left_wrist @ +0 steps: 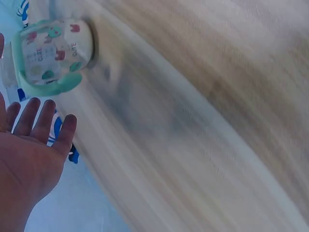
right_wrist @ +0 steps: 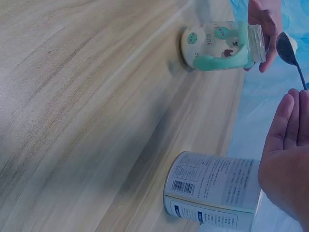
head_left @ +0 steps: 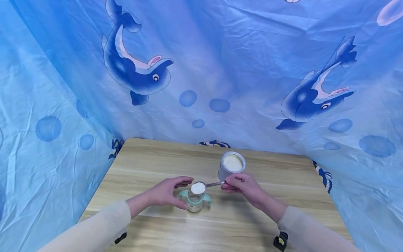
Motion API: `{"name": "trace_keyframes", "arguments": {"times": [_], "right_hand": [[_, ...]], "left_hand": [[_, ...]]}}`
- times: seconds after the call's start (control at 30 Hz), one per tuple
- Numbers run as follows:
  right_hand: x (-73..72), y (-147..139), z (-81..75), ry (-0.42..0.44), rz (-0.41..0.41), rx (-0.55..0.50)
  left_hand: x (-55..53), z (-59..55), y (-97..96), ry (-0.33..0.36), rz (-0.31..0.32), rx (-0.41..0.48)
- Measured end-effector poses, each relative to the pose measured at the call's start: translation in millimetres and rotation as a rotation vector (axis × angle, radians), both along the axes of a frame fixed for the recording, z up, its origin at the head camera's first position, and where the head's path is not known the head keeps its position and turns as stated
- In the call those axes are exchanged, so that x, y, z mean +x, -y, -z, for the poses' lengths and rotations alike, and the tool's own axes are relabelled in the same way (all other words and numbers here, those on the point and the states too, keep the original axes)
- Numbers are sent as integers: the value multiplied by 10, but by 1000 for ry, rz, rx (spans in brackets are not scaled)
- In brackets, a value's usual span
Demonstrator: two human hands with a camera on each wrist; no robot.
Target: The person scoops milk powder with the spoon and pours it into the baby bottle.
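A spoon [right_wrist: 287, 49] heaped with white powder [head_left: 198, 188] is pinched by its handle in my right hand [head_left: 245, 189]. The spoon's bowl hangs above the mouth of a clear baby bottle [right_wrist: 212, 46], which has mint-green handles and small printed pictures. Upright on the table, the bottle [left_wrist: 53, 55] has powder or something pale at its base. My left hand [head_left: 167, 192] is beside the bottle on its left, fingers spread and thumb near the handle; whether it touches is hard to tell. Behind my right hand stands an open can [head_left: 222, 171] of white powder.
The wooden table [head_left: 151, 161] has its far edge against a blue curtain [head_left: 201, 70] printed with dolphins and bubbles. Curtain cloth also hangs at the left and right sides. The can [right_wrist: 212, 188] stands right of and behind the bottle.
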State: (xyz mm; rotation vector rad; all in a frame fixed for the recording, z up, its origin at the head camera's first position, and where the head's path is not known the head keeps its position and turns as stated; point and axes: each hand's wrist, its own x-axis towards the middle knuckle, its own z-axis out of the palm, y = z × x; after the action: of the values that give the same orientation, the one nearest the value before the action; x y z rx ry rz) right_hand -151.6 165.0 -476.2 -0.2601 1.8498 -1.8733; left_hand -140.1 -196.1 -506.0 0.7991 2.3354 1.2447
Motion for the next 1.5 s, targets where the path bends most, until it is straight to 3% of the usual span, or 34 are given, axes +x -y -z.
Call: {"name": "trace_keyframes", "arguments": {"times": [0.5, 0.7, 1.13, 1.5], "right_hand": [[-21, 37, 17, -59, -10, 107], [-31, 61, -24, -90, -15, 130], [-80, 124, -132, -193, -42, 196], [-83, 196, -202, -345, -77, 265]], "left_hand": [[31, 172, -132, -18, -53, 29], [21, 243, -175, -33, -80, 0], [22, 274, -194, -9, -119, 13], [34, 308, -183, 1, -124, 32]]}}
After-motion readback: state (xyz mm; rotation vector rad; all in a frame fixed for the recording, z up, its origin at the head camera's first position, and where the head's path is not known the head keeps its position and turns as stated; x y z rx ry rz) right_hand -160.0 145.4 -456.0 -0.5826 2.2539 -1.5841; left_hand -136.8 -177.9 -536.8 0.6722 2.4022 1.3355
